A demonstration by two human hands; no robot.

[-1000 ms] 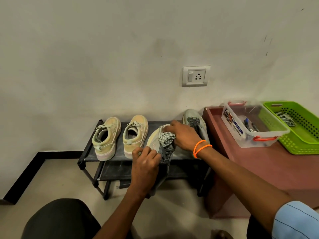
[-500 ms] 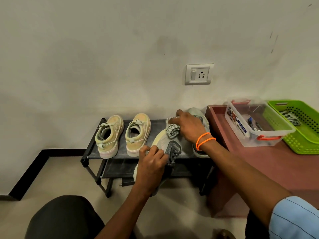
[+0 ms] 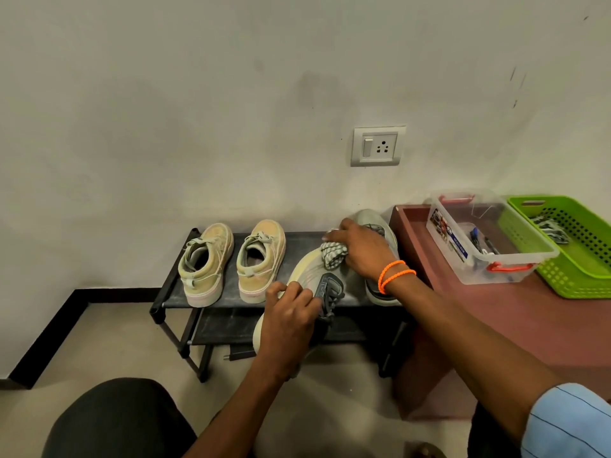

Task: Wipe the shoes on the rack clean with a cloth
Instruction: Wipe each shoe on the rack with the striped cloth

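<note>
We're low in front of a black two-tier shoe rack (image 3: pixel 172 292) pushed against a pale, scuffed wall (image 3: pixel 198 110), with a dark skirting strip (image 3: pixel 49 335) running along the beige tiled floor (image 3: pixel 109 352) on the left. Up on the wall there's a switch and socket plate (image 3: pixel 378 146), just above the rack's right end. On the top shelf, two tan sneakers (image 3: pixel 231 261) stand side by side at the left, heels toward us. Our left hand (image 3: pixel 289 317) has its grip closed around a grey running shoe (image 3: pixel 310 272), holding it tilted at the near edge of the rack, toe pointing to the far side. Our right hand (image 3: pixel 362 251), orange bands (image 3: pixel 395 276) at the wrist, has its grip bunched on a striped cloth (image 3: pixel 332 254) and presses it onto the toe of that shoe. Behind the right hand the second grey shoe (image 3: pixel 383 259) sits on the shelf at the far right. To the right stands a reddish-brown worktop (image 3: pixel 529 325), carrying a clear plastic box (image 3: pixel 489 239) with red handles and, just beside it, a green perforated basket (image 3: pixel 582 249). A dark-clad knee (image 3: pixel 115 421) fills the near left corner.
</note>
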